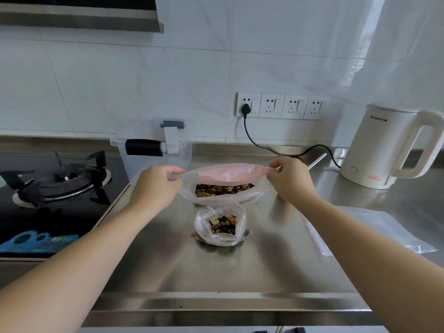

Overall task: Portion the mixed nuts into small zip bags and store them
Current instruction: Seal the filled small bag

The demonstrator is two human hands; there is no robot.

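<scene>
Daylight is flooding in from upper right | desk [240, 272] is glaring softly | edges are bending, corners blurring

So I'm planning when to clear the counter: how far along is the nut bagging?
Early on. One small bag stands on the counter with nuts in it, top still open. The left hand and right hand pinch the ends of the big nut bag by its pink zip strip. Empty zip bags wait at right; the clear storage box behind looks empty.
</scene>
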